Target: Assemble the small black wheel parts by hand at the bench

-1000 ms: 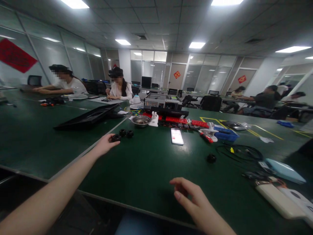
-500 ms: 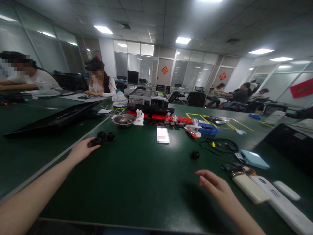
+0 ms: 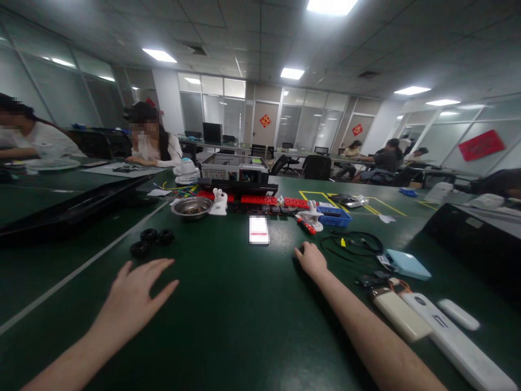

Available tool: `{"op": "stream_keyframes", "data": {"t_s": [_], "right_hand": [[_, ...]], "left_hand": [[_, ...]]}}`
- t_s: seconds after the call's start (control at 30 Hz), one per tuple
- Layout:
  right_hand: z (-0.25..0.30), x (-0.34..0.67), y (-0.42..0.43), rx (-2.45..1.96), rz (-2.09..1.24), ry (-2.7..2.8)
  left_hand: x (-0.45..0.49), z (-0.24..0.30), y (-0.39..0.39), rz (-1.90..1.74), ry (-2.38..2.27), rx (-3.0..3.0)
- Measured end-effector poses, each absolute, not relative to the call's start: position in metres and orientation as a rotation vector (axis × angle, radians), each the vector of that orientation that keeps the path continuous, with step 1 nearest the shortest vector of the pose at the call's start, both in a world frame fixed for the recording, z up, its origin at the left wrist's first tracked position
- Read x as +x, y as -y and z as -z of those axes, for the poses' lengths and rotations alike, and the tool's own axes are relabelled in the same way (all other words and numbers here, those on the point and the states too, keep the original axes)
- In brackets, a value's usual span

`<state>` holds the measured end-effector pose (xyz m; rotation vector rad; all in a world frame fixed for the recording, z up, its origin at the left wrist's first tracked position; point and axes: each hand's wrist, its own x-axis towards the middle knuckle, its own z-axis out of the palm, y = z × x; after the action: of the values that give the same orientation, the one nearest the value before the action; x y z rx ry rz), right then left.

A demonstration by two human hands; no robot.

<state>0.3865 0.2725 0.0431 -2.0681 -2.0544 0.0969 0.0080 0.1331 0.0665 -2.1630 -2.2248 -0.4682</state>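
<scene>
Black wheels [image 3: 151,241], 3, lie beyond left hand [image 3: 136,293]; right hand [image 3: 311,259] hides its grasp.

Matt green tabletop [image 3: 244,315] before me; at ten o'clock, matt black rubbery rings [image 3: 149,235]; at eleven, a shiny metal bowl [image 3: 191,207].

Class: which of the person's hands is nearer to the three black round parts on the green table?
Left. The left hand sits just nearer the camera than the black round parts, not touching; the right hand is well off to their right.
</scene>
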Motion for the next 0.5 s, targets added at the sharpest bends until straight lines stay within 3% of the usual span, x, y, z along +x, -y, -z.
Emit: {"op": "stream_keyframes", "data": {"t_s": [0.13,0.33,0.43,0.5], "right_hand": [[-0.041,0.319,-0.259,-1.829,-0.092,2.254],[-0.037,0.274,-0.193,-1.133,-0.196,2.674],[-0.035,0.288,-0.192,-1.32,-0.51,2.341],[-0.033,0.298,-0.207,-1.388,-0.777,1.979]], "left_hand": [[0.074,-0.067,-0.141,0.833,2.328,-2.609],[0.149,-0.038,-0.187,1.933,2.213,-2.486],[0.169,-0.021,-0.195,1.995,2.14,-2.47],[0.172,-0.016,-0.194,1.803,2.012,-2.604]]}}
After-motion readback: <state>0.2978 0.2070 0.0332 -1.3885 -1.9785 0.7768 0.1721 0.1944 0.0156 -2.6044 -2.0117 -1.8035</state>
